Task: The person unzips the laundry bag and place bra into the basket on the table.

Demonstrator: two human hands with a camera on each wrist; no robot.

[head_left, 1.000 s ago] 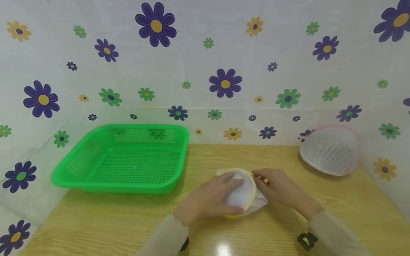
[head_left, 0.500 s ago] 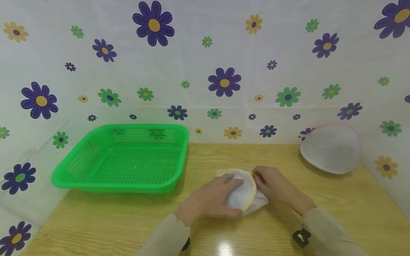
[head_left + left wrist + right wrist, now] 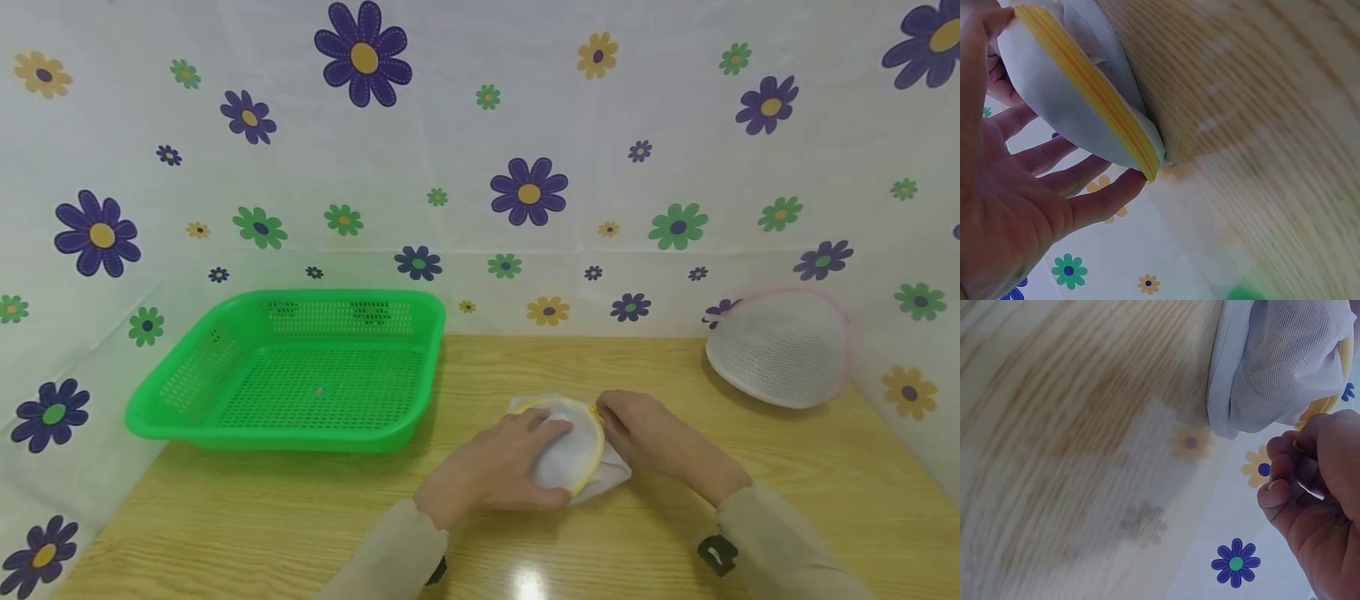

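Note:
A white mesh laundry bag point(image 3: 566, 458) with a yellow zipper point(image 3: 1085, 81) round its rim lies on the wooden table, just right of the middle. Spread across its top, my left hand point(image 3: 506, 462) grips the bag between thumb and fingers, with fingertips against the zipper edge in the left wrist view. At the bag's far right edge, my right hand point(image 3: 648, 429) pinches a small yellow piece at the zipper, probably its pull. The fingers of my right hand point(image 3: 1319, 487) are curled, and they hide most of that piece.
A green perforated plastic basket point(image 3: 285, 433) stands on the left of the table point(image 3: 300, 525). At the back right, a white mesh bag with pink trim point(image 3: 783, 350) leans against the flowered cloth backdrop point(image 3: 465, 150).
My right hand's fingers have curled in closer around the yellow piece at the zipper. The left hand and the bag stay nearly in place.

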